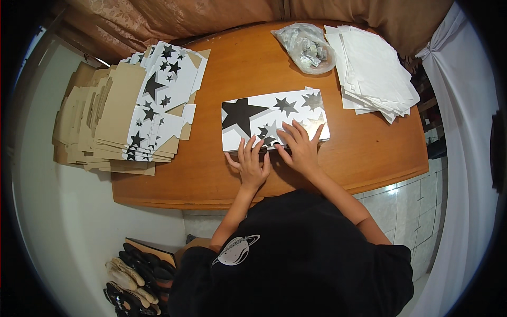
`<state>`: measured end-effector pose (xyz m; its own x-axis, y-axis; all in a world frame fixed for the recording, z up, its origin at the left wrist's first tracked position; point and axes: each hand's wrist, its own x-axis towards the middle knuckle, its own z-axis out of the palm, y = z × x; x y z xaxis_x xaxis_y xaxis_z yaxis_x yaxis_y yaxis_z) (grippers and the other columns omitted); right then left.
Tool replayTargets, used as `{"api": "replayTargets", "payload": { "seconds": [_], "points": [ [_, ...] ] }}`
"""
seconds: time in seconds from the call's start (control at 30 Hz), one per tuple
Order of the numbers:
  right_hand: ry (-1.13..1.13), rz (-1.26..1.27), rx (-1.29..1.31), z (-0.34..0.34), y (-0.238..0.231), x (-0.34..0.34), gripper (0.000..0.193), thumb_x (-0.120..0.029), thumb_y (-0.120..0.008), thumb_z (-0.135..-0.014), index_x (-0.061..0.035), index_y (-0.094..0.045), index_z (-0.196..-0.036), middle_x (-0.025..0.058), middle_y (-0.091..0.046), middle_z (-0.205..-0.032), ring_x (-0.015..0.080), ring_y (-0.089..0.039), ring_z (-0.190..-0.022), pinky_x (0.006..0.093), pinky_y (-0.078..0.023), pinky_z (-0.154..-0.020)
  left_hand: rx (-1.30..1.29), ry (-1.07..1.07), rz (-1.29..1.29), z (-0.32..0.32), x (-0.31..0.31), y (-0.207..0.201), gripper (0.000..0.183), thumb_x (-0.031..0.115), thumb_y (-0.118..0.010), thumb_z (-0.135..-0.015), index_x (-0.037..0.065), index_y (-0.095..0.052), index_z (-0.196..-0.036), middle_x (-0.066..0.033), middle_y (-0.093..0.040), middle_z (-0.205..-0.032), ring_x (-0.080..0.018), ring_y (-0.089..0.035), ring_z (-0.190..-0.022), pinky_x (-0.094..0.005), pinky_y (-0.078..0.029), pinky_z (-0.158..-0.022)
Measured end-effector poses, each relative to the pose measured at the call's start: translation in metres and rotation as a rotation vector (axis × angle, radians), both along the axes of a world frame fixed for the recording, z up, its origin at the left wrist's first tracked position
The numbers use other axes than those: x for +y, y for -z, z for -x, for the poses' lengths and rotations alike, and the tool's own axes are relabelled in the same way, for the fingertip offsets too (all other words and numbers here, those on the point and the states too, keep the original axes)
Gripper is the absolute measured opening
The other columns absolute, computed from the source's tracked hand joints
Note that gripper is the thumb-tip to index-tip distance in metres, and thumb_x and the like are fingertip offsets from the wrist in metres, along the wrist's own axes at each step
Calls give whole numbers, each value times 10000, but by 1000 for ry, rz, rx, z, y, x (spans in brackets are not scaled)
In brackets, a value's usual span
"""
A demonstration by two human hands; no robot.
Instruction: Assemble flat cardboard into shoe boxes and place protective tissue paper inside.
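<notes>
A white cardboard box [253, 99] printed with black and grey stars lies closed on the wooden table in front of me. My left hand [252, 168] rests at its near left edge, fingers spread, with the fingertips on the lid's near border. On the near right part of the lid lies my right hand [302, 150], its fingers apart and pressing on the printed top. Neither hand is wrapped round anything. The box's near side is mostly hidden by my hands.
A tall stack of flat cardboard box blanks [119, 100], some star-printed, stands at the left. At the back right are a clear plastic bag [301, 45] with small silvery pieces and a pile of white paper sheets [372, 68]. Several shoes [140, 274] lie below left.
</notes>
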<state>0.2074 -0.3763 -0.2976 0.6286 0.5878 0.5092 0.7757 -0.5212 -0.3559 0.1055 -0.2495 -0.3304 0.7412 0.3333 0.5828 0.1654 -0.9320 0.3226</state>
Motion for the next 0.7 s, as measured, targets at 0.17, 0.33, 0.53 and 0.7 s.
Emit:
{"api": "replayTargets", "payload": {
  "seconds": [0.17,0.33,0.53,0.7],
  "points": [
    [-36,-14,22,3,-1,2,270,-270,-610,-797,-179,-612,-1051,-24,-540,-1186,192,-450,-1176,674,37,-985,-71,38,-45,-2,0,-3,306,269,-662,-750,180,-609,-1037,21,-539,-1189,-236,-401,-1215,-567,25,-1020],
    [-34,-69,-7,3,4,4,211,-252,-629,-789,-194,-647,-992,-48,-579,-1117,152,-501,-1105,642,31,-1011,-151,125,-21,-10,8,-3,146,217,-716,-720,196,-674,-859,72,-642,-955,-172,-543,-1043,-541,-18,-1016],
    [-33,-79,-122,-3,21,3,235,-286,-638,-779,-210,-645,-1001,-65,-589,-1091,125,-514,-1058,615,-47,-1029,-149,136,-21,-13,11,-12,106,208,-707,-724,198,-690,-828,84,-654,-869,-119,-603,-880,-481,-103,-994],
    [-60,-92,-115,-2,16,0,239,-271,-642,-778,-209,-642,-1008,-68,-586,-1104,116,-513,-1059,582,-62,-1041,-155,140,-8,-15,12,-13,100,209,-708,-722,201,-690,-820,89,-648,-838,-104,-605,-852,-473,-111,-991]
  ]
}}
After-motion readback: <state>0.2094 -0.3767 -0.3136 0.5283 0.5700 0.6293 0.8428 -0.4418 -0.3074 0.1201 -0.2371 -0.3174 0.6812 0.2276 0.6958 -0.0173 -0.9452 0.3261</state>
